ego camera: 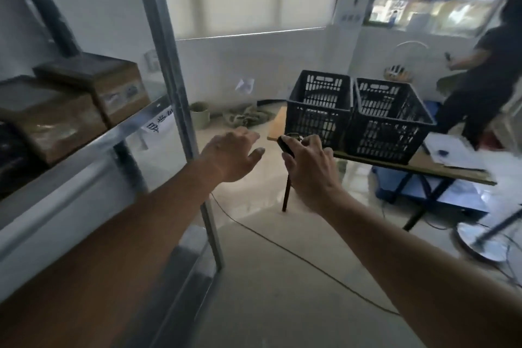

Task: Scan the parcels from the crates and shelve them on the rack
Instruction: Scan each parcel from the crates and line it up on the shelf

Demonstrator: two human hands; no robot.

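**Crates ahead and to the right of both hands, free hand on the far side**

Crates sit side by side on the worktop (452, 171), across an open stretch of floor from the person: the left crate (319, 110) and the right crate (389, 121), both black and slatted, touching or nearly so. Their row runs left to right across the view, so the left crate is the nearer one to reach. What lies inside them cannot be told through the slats; no parcel shows above either rim.

The right hand (308, 167) is the closer of the two to the crates, in line with the near left corner of the worktop. Its grip is curled round a small dark scanner (285, 144), held up at chest level, so this hand is not free to lift anything. The left hand (231, 152) hangs just beside it, towards the rack, with its fingers spread and loose, holding nothing. It is the hand that would have to take a parcel, and it must cross rightward and forward, past the scanner hand, to get over the left crate.

The rack (132, 133) stands at the left, close by the left arm, with two brown parcels (93, 87) already on its shelf, lying one beside the other. So the fetch runs right and away, the shelving back left.

Another person (491, 73) stands beyond the right crate, near the worktop's far end.
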